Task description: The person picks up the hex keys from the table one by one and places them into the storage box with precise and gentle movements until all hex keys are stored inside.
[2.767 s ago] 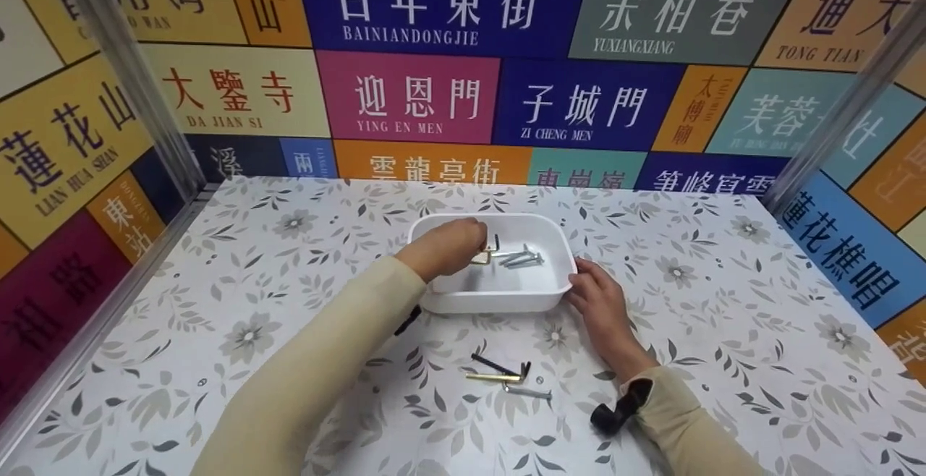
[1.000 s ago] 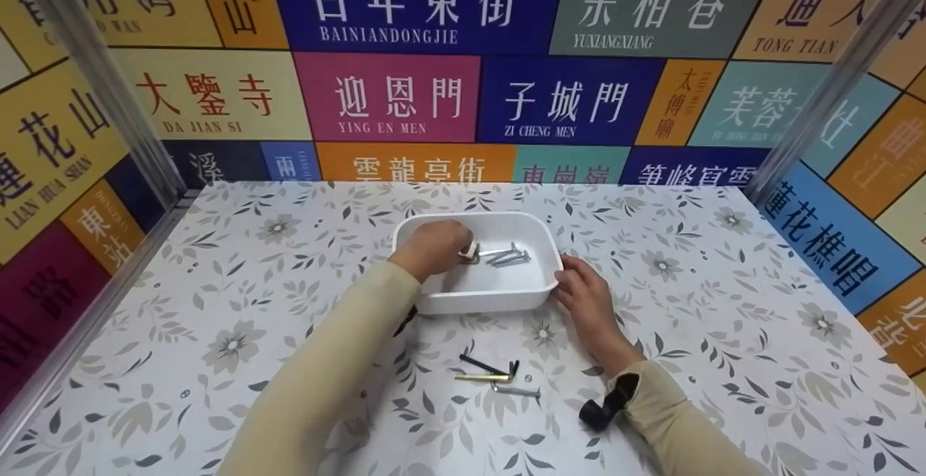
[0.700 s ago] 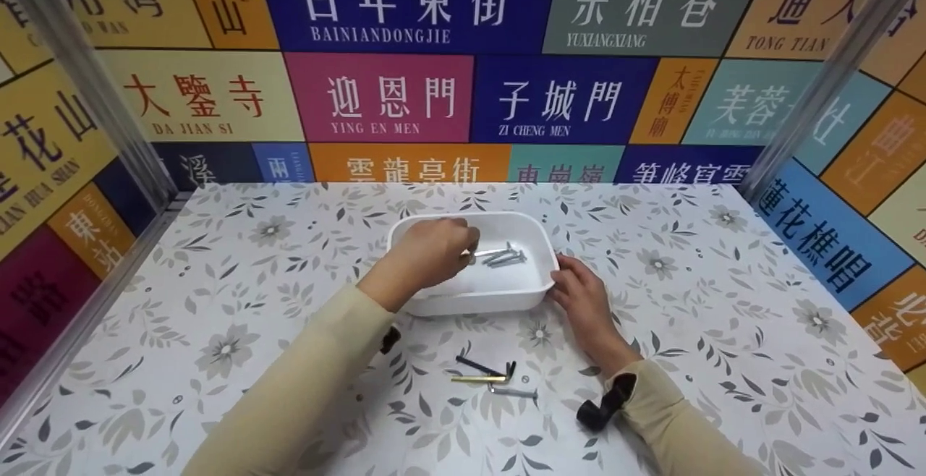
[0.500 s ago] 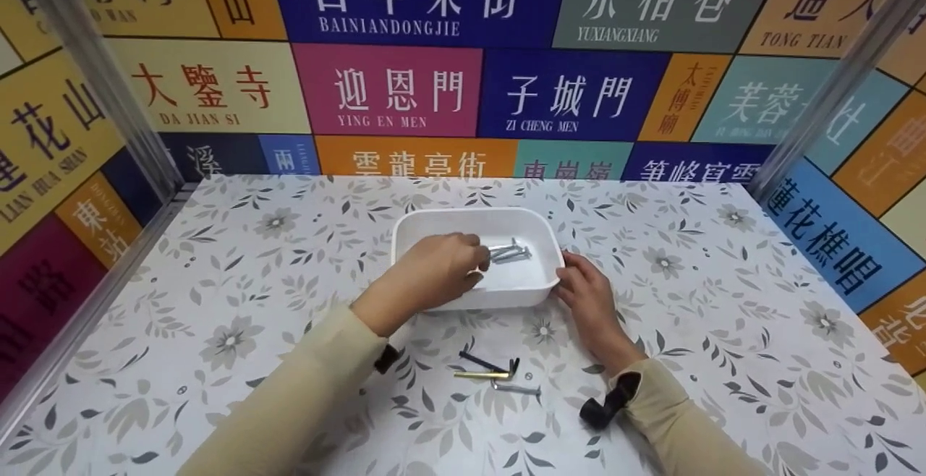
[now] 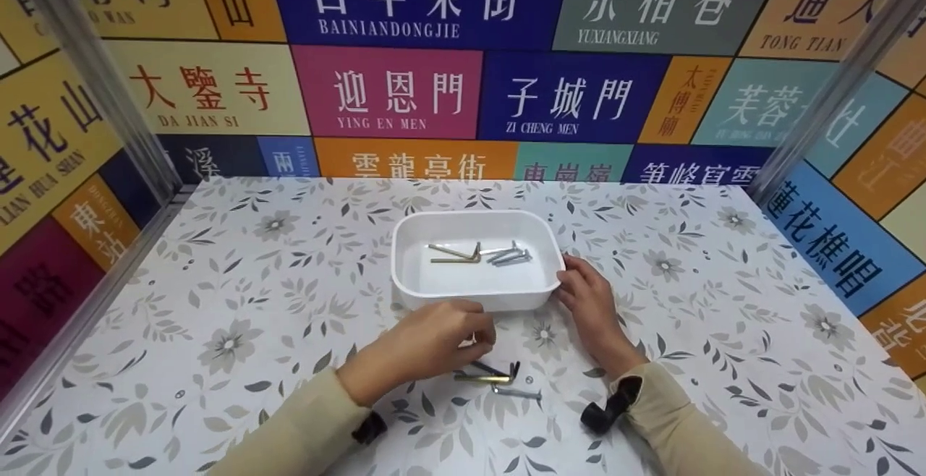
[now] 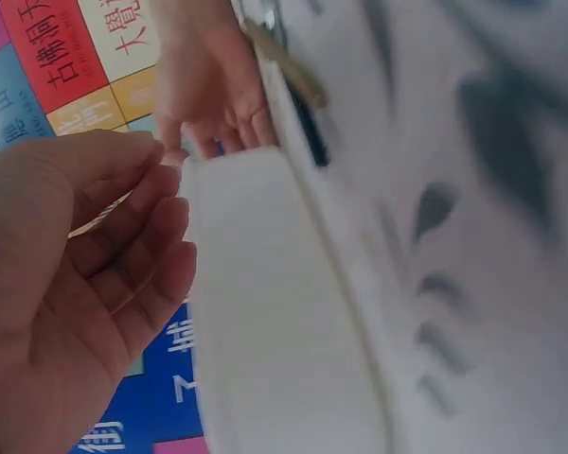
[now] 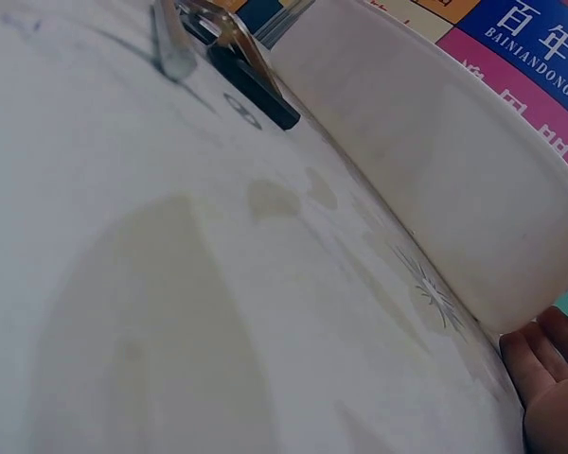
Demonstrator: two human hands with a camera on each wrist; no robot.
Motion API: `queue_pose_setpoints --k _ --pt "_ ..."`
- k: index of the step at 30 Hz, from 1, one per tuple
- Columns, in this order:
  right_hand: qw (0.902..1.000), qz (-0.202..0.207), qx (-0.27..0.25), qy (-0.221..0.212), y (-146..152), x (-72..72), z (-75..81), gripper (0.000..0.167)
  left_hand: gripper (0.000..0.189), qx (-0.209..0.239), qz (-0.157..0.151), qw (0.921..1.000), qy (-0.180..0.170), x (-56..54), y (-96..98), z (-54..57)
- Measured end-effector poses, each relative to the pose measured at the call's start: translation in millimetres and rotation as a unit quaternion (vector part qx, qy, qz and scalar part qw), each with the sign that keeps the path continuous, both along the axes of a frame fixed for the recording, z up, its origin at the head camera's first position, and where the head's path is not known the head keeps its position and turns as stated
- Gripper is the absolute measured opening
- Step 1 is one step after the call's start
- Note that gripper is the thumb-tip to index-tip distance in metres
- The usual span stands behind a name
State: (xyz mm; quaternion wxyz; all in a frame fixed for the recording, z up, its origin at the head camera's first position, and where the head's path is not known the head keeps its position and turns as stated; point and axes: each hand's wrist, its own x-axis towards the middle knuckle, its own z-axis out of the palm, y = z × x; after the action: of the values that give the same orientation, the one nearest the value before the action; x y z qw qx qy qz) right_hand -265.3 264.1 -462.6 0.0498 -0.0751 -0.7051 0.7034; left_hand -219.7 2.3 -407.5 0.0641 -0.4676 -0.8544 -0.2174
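Observation:
A white plastic box (image 5: 474, 299) stands mid-table, holding gold hex keys (image 5: 454, 254) beside several silver screws (image 5: 511, 254). My left hand (image 5: 427, 342) hovers in front of the box. Its fingers are loosely bent in the left wrist view, with nothing visible held. Below its fingertips lie a black hex key (image 7: 251, 87), a gold hex key (image 5: 481, 379) and a silver screw (image 5: 519, 393); the hand partly covers the black one in the head view. My right hand (image 5: 589, 299) holds the box at its right front corner, fingers against the outer wall.
A white tablecloth (image 5: 239, 259) with grey leaves and flowers covers the table. Printed colourful panels (image 5: 394, 92) rise behind and at both sides, with metal posts at the corners. A black wrist camera (image 5: 604, 411) is strapped to the right sleeve.
My left hand has come out of the box toward me, over the loose pieces on the table. The gold hex keys it was handling now lie in the box. The right hand stays put.

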Motion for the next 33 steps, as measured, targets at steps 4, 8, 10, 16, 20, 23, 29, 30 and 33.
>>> queue_pose_setpoints --k 4,8,10,16,20,23,29,30,33 --pt "1.0000 0.006 -0.008 -0.003 1 1.7 0.0 0.045 0.010 0.015 -0.004 0.9959 -0.089 0.9 0.4 -8.5" --pt "0.9999 0.004 -0.011 -0.002 1 2.2 1.0 0.045 0.017 0.024 -0.020 0.9895 -0.141 2.1 1.4 -13.1" --pt "0.9999 0.005 -0.010 -0.001 2 1.8 1.6 0.045 0.019 0.021 -0.023 0.9877 -0.153 3.3 2.4 -15.2" --pt "0.9999 0.012 -0.008 -0.004 1 1.1 2.5 0.046 0.018 -0.023 -0.022 0.9870 -0.158 6.4 5.2 -24.6" --pt "0.9999 0.009 -0.004 -0.003 1 0.4 2.2 0.045 0.013 -0.033 -0.018 0.9903 -0.134 7.1 6.8 -28.5" --pt "1.0000 0.007 -0.003 -0.002 2 -0.1 2.0 0.045 0.011 -0.030 -0.014 0.9941 -0.104 8.3 8.2 -29.6" --pt "0.9998 0.017 -0.002 -0.007 2 -0.8 1.1 0.046 0.008 -0.032 -0.008 0.9961 -0.082 11.8 11.0 -31.9" --pt "0.9998 0.018 -0.003 -0.007 2 -0.9 1.0 0.046 0.008 -0.031 -0.005 0.9962 -0.082 12.3 11.3 -32.4" --pt "0.9998 0.016 -0.005 -0.006 2 -0.1 1.8 0.046 0.007 -0.027 0.005 0.9969 -0.073 13.9 12.8 -33.5"
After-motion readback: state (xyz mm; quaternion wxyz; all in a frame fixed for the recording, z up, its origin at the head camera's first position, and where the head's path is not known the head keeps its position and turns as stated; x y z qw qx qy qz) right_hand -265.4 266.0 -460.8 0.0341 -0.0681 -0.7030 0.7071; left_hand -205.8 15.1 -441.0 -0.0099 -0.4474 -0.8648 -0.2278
